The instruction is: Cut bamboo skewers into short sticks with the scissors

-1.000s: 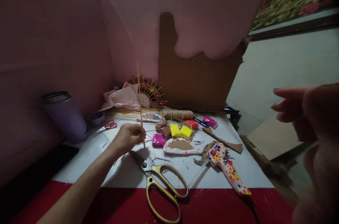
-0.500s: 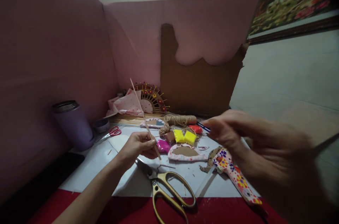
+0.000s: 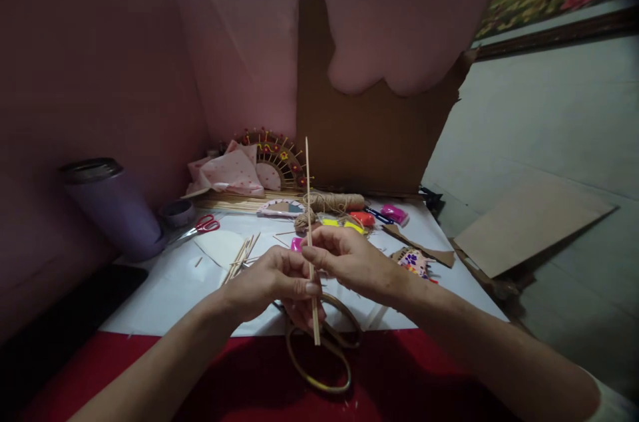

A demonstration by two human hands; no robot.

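Above the white sheet's (image 3: 164, 302) near edge, the left hand (image 3: 279, 282) pinches a slim, straight, pale wooden stick (image 3: 307, 196) upright, the right hand's (image 3: 357, 262) fingertips closed on it higher up. Shorter sticks (image 3: 242, 259) lie loose on the sheet's left half, apparently already cut; the held one looks uncut, and smooth brass-coloured scissors (image 3: 329, 390) straddle that near edge.

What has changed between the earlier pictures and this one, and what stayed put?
The right hand has come in from the right and taken hold of the thin stick above the left hand. The stick has moved rightward and, leaning left half a second ago, now stands nearly upright. Unchanged: the left hand's hold, the purple tumbler and the red-handled scissors.
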